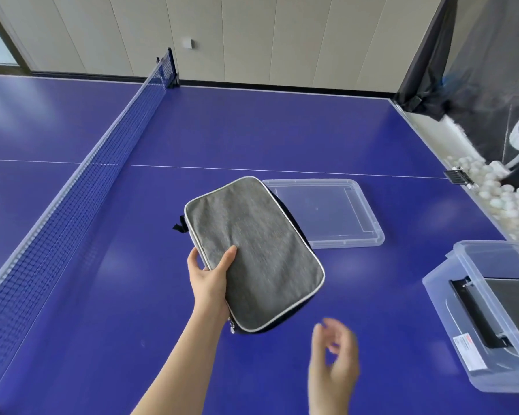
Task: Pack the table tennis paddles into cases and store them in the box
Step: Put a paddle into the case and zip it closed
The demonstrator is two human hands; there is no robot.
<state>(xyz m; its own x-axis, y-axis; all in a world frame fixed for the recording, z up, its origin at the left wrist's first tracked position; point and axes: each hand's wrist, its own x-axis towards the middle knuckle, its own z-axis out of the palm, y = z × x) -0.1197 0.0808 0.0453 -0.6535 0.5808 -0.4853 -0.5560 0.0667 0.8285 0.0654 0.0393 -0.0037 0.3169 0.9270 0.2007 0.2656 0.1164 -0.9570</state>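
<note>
Over the blue surface point(282, 130), left hand point(210, 283) grips grey case point(252, 250), lengthwise far-left to near-right. Nearby right hand point(333, 360): fingers loosely curled, empty.

The right hand point(333, 363), near the table's point(252, 130) near edge, is smeared with blur, and its wrist runs off the bottom of the picture. The grey case point(252, 253) hides the fingers of the left hand point(210, 280) beneath it, covers the near-left corner of the clear lid point(327, 211), and shows nothing of its inside. By the table's right edge the clear box point(444, 322) and the dark thing point(510, 298) in it are cut off, the label point(469, 353) is too small to read, and the white balls point(504, 202) are blurred.
</note>
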